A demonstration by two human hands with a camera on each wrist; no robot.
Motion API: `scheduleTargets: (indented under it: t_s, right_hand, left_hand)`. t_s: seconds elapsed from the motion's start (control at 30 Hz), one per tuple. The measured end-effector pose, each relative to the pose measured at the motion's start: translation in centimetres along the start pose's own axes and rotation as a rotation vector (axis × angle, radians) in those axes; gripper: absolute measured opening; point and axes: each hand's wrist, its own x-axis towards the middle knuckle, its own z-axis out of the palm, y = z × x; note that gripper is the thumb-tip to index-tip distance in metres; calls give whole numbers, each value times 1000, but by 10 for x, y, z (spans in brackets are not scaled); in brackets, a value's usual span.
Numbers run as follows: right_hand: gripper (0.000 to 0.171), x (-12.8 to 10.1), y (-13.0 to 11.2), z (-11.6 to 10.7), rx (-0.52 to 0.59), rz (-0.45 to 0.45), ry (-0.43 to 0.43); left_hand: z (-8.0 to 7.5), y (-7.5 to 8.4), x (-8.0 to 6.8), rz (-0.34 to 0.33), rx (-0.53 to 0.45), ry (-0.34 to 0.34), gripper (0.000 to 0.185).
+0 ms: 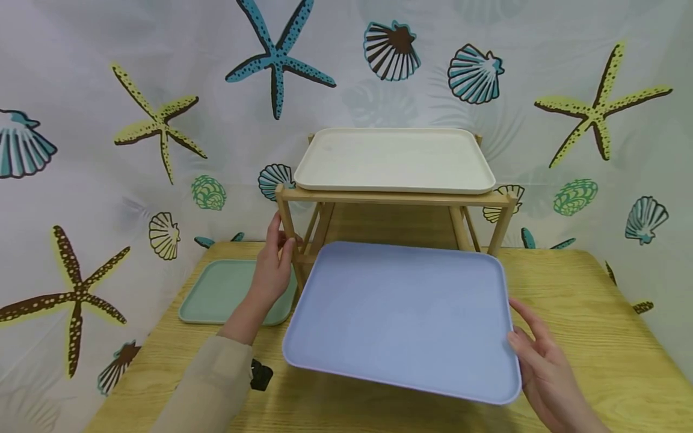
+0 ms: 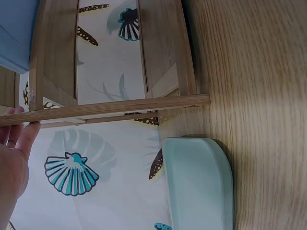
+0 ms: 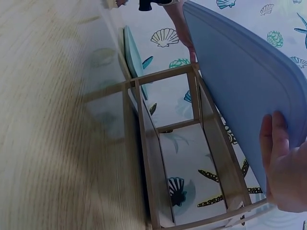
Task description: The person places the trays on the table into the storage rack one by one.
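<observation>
A wooden rack (image 1: 397, 197) stands on the table, and my left hand (image 1: 272, 267) holds its front left post, fingers and thumb around the wood in the left wrist view. My right hand (image 1: 547, 364) grips a periwinkle-blue tray (image 1: 403, 319) by its right edge, thumb at the rim and fingers against the underside in the right wrist view. The blue tray is tilted in front of the rack, its far edge overlapping the middle level in the head view. On the rack's top lies a white tray (image 1: 395, 159).
Left of the rack, a mint-green tray (image 1: 216, 291) lies on the wood-grain table (image 1: 574, 337), partly behind my left arm. A small black object (image 1: 261, 375) shows beside the left sleeve. A curtain (image 1: 422, 102) printed with starfish and shells hangs behind.
</observation>
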Motion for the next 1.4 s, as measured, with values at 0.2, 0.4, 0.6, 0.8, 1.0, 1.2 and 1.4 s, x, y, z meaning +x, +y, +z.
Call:
scheduleTargets:
  t_s: [0.2, 0.4, 0.6, 0.8, 1.0, 1.2, 1.4]
  right_hand:
    - [44, 12, 0, 10, -35, -1, 28]
    - [40, 28, 2, 14, -11, -31, 46]
    - [49, 40, -1, 18, -21, 10, 96]
    - [60, 53, -7, 24, -58, 37, 139]
    - [58, 66, -9, 29, 38, 68, 232]
    - [51, 69, -2, 25, 187, -54, 182]
    - [67, 64, 9, 13, 132, -243, -3]
  left_hand:
    - [0, -1, 0, -5, 7, -5, 56]
    - [0, -2, 1, -26, 21, -16, 58]
    - [1, -2, 1, -3, 21, -9, 57]
    - [0, -2, 2, 6, 19, -4, 57]
    - [-1, 0, 2, -28, 13, -22, 58]
    - [-1, 0, 2, -23, 10, -24, 57]
    - [-1, 1, 2, -18, 4, -20, 57]
